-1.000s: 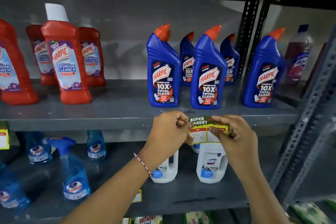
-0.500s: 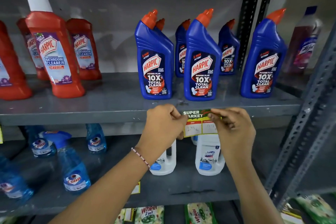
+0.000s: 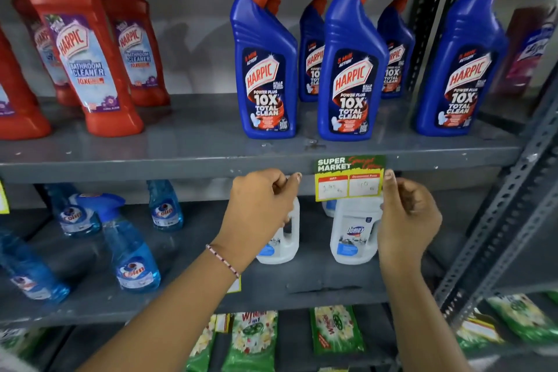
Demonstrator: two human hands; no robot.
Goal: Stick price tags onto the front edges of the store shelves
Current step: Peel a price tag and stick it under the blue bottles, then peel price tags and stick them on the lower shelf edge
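Note:
A green and yellow price tag point(image 3: 350, 177) reading "SUPER MARKET" hangs on the front edge of the grey upper shelf point(image 3: 151, 169), below the blue Harpic bottles point(image 3: 351, 69). My left hand point(image 3: 265, 202) hovers just left of the tag, fingers curled, apart from it and holding nothing I can see. My right hand point(image 3: 407, 214) is at the tag's right edge, its fingertip touching or almost touching that edge, the other fingers curled.
Red Harpic bottles point(image 3: 87, 63) stand at the upper left. Blue Colin sprays point(image 3: 129, 251) and white Domex jugs point(image 3: 353, 232) fill the lower shelf. Another yellow tag point(image 3: 235, 285) sits on the lower shelf edge. Green packets point(image 3: 335, 332) lie below. A metal upright point(image 3: 498, 235) rises at right.
Both hands held the tag against the shelf edge before; now they have drawn apart to its sides and the tag stays on the edge by itself. The view has moved closer.

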